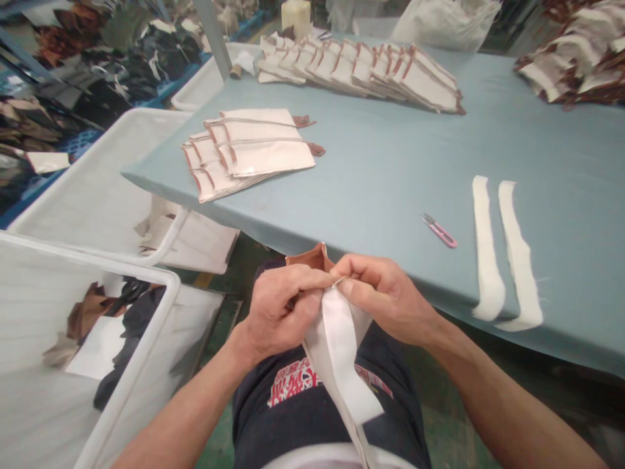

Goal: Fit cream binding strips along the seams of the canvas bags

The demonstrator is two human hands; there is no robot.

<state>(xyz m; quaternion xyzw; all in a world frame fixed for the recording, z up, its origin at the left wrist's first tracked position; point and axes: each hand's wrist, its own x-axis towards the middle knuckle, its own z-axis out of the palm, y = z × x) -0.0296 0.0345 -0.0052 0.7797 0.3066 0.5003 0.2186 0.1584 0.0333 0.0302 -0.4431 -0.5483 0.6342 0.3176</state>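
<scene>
Currently held: white fabric piece (339,345), brown at its top, over the lap, just before the worktop (390,163) edge
Left hand (276,312): pinching its upper edge
Right hand (385,293): pinching the same edge, touching the left hand
Nearby: pink snips (439,230) on the worktop

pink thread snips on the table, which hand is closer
Right. The right hand is below the table edge, just short of the pink thread snips; the left hand lies beyond it, farther from them. Both pinch the white fabric piece.
</scene>
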